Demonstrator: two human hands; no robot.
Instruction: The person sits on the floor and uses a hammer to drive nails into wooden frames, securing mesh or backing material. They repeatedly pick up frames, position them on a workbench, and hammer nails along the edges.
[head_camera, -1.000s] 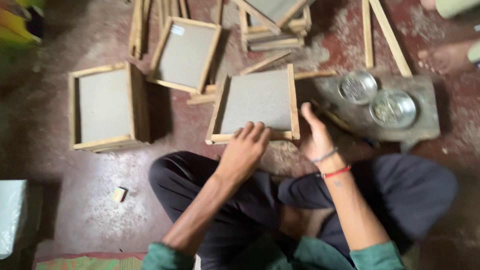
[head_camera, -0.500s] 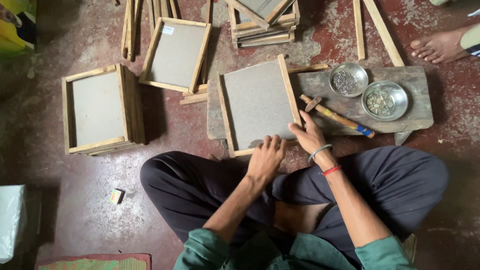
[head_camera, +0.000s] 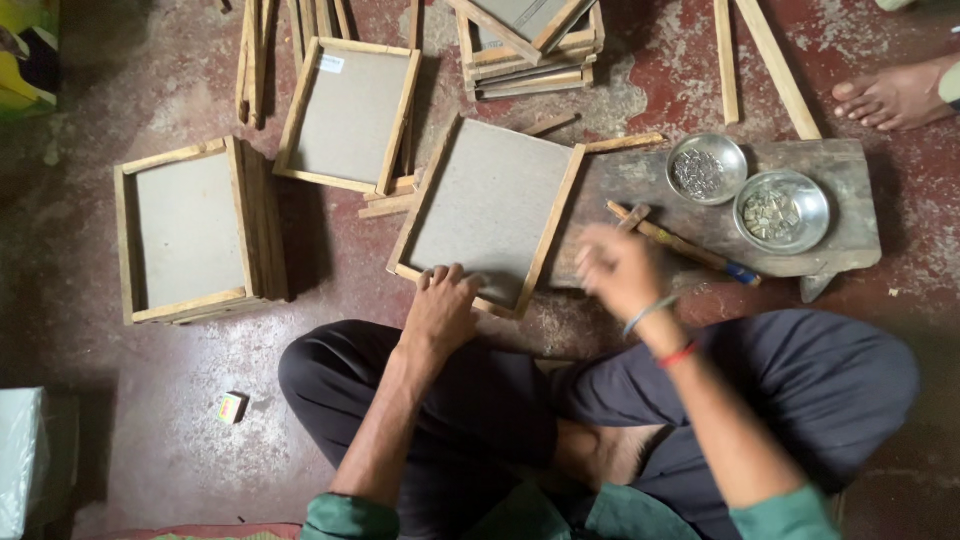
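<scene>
My left hand (head_camera: 440, 310) presses flat, fingers spread, on the near edge of the wooden frame (head_camera: 490, 215) lying on the floor. My right hand (head_camera: 615, 268) is blurred; its grip I cannot tell. Beyond lie one hammer (head_camera: 690, 247) and two metal bowls (head_camera: 706, 168).

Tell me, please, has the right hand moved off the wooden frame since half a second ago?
Yes. The right hand has left the frame edge and shifted right, over the wooden block, beside the hammer. It is blurred.
</scene>
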